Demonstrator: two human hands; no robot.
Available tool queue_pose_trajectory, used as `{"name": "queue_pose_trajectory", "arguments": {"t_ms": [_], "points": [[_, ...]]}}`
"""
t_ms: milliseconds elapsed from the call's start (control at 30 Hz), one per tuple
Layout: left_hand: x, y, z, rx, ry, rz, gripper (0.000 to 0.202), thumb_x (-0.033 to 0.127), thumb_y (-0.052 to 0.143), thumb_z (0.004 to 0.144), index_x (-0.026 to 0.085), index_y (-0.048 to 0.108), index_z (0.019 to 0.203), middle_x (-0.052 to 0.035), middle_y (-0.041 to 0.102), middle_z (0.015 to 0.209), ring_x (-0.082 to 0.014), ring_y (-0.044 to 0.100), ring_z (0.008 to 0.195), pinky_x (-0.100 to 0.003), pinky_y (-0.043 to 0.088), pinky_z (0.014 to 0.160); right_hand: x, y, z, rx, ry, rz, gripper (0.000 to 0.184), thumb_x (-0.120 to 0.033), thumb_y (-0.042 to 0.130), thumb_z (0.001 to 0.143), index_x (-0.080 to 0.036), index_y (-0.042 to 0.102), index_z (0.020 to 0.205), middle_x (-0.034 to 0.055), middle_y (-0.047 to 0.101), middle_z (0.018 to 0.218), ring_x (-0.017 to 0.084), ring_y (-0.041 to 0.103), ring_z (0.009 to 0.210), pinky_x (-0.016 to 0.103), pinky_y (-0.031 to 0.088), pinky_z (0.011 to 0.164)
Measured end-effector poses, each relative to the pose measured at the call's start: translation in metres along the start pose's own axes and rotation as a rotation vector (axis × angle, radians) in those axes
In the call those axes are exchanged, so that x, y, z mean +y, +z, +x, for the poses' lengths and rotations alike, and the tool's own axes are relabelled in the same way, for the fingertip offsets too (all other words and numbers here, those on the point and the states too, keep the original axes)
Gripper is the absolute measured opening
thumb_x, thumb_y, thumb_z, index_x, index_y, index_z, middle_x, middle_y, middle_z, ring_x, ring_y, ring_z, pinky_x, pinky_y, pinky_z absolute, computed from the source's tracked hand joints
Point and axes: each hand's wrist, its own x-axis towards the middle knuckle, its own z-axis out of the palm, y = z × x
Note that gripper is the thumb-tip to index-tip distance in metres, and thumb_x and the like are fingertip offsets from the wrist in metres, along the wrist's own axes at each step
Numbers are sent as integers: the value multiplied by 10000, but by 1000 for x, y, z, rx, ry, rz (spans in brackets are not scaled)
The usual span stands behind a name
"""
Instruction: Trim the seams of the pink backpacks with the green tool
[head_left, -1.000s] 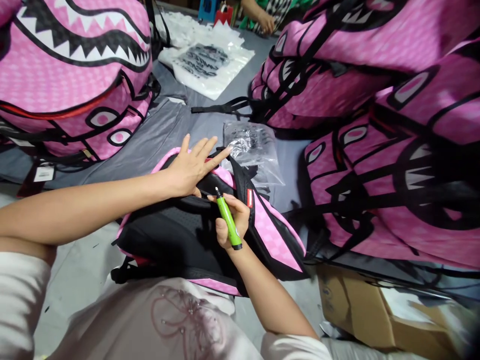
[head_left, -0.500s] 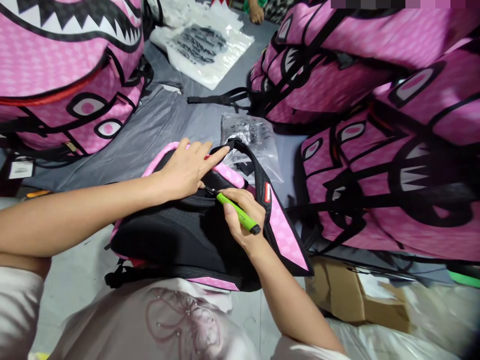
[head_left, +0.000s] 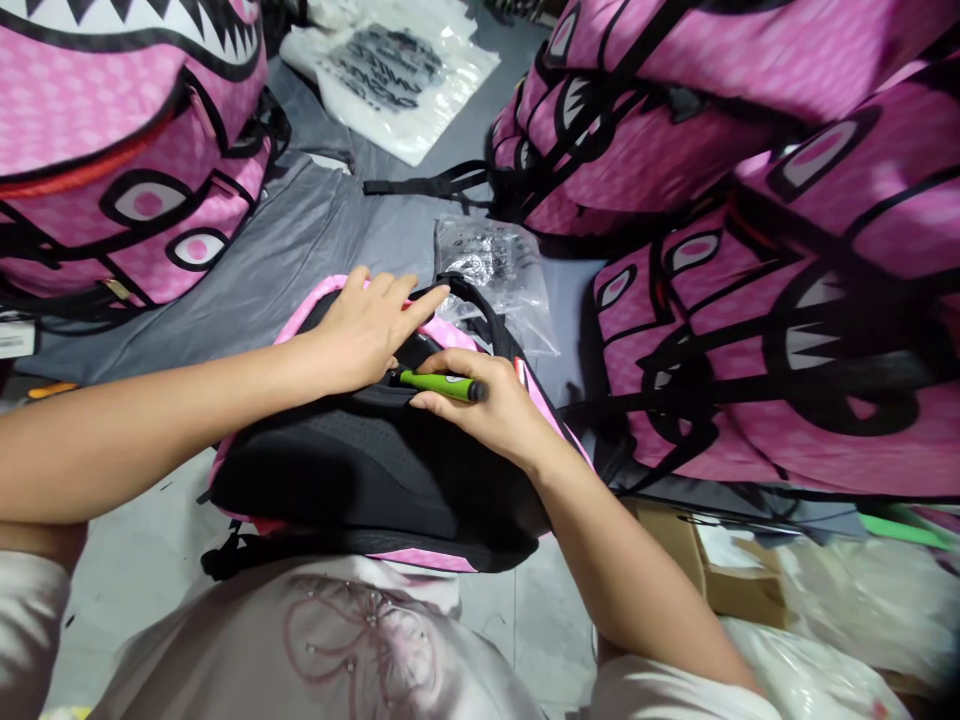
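A black and pink backpack (head_left: 360, 490) lies with its padded black back facing up, close against my body. My left hand (head_left: 367, 325) grips its top edge, with the index finger stretched toward the black strap loop and the thumb at the dark opening. In my right hand (head_left: 487, 400) is a slim green pen-shaped tool (head_left: 442, 385) with a black end, pinched between thumb and fingers. Its working tip points left into the opening beside my left thumb, where the fabric partly hides it.
Pink shark-face backpacks (head_left: 150, 190) stand at the left, and more pink backpacks (head_left: 750, 350) are piled at the right. A clear plastic bag (head_left: 502, 280) lies behind my work, white printed bags (head_left: 397, 90) farther back. A cardboard box (head_left: 742, 590) sits low at the right.
My right hand has turned and shifted, so the green tool now lies flatter and farther left. The strap at the right has dropped behind that hand. My view has moved slightly.
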Motion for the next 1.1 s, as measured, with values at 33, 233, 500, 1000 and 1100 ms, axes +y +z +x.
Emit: {"name": "queue_pose_trajectory", "arguments": {"t_ms": [33, 233, 500, 1000, 1100], "points": [[0, -1, 0, -7, 3, -8, 880, 282, 687, 865, 150, 202, 1587, -224, 438, 1513, -382, 489, 1290, -489, 335, 1038, -1, -4, 2, -51, 1, -26, 197, -253, 806, 816, -176, 737, 983, 44, 781, 956, 209, 736, 876, 320, 572, 814], [0, -5, 0, -45, -2, -46, 897, 271, 677, 857, 169, 180, 1597, -225, 409, 1536, -393, 466, 1311, -511, 313, 1061, -6, -20, 5, -174, -69, -119, 257, -129, 692, 862, -211, 767, 1093, 46, 798, 1072, 210, 762, 964, 326, 595, 883], [-6, 1, 2, -30, 16, -40, 834, 241, 620, 881, 180, 188, 1593, -200, 444, 1510, -371, 489, 1295, -505, 344, 1044, -5, -9, 10, -157, -207, -187, 260, -97, 668, 867, -208, 752, 1087, 41, 797, 1067, 215, 757, 967, 342, 575, 891], [-7, 1, 1, -19, 17, -68, 846, 231, 618, 874, 174, 186, 1599, -196, 427, 1540, -370, 478, 1314, -496, 338, 1048, -18, -8, 13, -197, -172, -322, 251, -93, 661, 861, -197, 745, 1074, 53, 795, 1053, 227, 748, 968, 342, 531, 900], [-7, 0, -1, -19, 16, -58, 864, 230, 625, 866, 169, 179, 1604, -196, 428, 1545, -368, 480, 1315, -488, 350, 1035, -20, -9, 13, -216, -134, -372, 279, -72, 658, 848, -194, 747, 1082, 65, 795, 1038, 243, 747, 964, 363, 530, 907]]}}
